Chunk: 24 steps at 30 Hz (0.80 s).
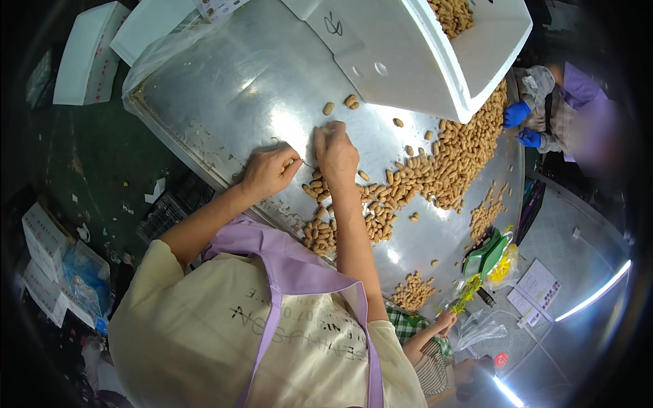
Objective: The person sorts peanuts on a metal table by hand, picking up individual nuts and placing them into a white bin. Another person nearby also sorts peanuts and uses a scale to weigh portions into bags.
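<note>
My left hand (273, 171) is curled above the metal tabletop, thumb against fingers, and a peanut (286, 164) in its shell shows partly inside the grip. From its fingertips a thin dark strand (308, 164) reaches toward my right hand (337, 155). That right hand has bent fingers pointing away from me; whether it holds anything is hidden. Just beyond it lie a loose peanut (328, 108) and a touching pair of peanuts (351, 101). Unshelled peanuts (320, 237) are gathered under and beside my right forearm, joining a large heap (454, 168) to the right.
A white foam box (398, 56) holding peanuts stands at the table's far side. Someone in blue gloves (517, 114) is at the right edge. Another person's hand (445, 321) is near yellow-green stems (467, 294) and a small peanut pile (413, 292). A black crate (168, 214) sits left below.
</note>
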### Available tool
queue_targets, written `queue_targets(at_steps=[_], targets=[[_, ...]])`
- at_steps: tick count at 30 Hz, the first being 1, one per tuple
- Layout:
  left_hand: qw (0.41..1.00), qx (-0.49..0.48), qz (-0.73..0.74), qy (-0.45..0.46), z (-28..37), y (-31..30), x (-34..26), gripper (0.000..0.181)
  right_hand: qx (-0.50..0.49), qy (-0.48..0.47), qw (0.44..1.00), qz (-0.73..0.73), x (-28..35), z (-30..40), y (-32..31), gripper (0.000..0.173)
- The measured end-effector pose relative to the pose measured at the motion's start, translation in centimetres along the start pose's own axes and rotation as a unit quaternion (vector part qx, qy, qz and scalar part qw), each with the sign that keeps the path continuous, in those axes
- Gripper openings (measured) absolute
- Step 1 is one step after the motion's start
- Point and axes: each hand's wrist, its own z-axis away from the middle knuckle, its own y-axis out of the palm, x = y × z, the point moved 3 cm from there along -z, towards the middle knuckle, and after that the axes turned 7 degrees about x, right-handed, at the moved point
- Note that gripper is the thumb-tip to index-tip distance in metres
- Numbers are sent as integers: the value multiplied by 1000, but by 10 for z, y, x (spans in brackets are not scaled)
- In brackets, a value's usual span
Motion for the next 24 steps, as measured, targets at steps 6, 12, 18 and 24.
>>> queue_targets(at_steps=[6,12,18,24], targets=[[1000,3,1,-5,1,1,3,8,9,-46,998,51,8,10,2,26],[1000,-4,0,2,0,1,1,9,27,-50,998,19,13,13,5,21],[1000,8,4,-11,1,2,4,9,29,-67,996,-47,9,15,2,21],[1000,2,2,-7,1,2,3,9,17,-60,997,-34,11,20,5,21]])
